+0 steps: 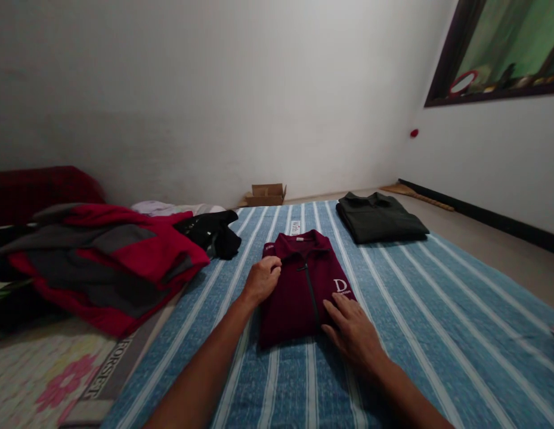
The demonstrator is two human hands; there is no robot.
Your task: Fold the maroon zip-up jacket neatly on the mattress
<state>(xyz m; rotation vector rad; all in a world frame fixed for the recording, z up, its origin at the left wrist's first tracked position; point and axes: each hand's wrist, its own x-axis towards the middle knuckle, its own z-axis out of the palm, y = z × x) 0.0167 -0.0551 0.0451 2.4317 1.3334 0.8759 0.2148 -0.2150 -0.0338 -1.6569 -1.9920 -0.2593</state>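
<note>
A folded maroon zip-neck shirt (290,298) lies on the blue-and-white striped sheet (420,333), its collar pointing away from me. A dark zip runs down its front, and a white "D" print shows at the right side. My left hand (262,280) is at the shirt's left shoulder edge, with curled fingers closed on the fabric. Lower down on the right, my right hand (348,325) rests on the shirt just below the print, fingers spread and fairly flat.
A folded dark green collared garment (379,217) lies at the far right of the sheet. To the left are a heaped red-and-grey jacket (120,256) and a black garment (216,232). An open cardboard box (268,195) stands by the back wall.
</note>
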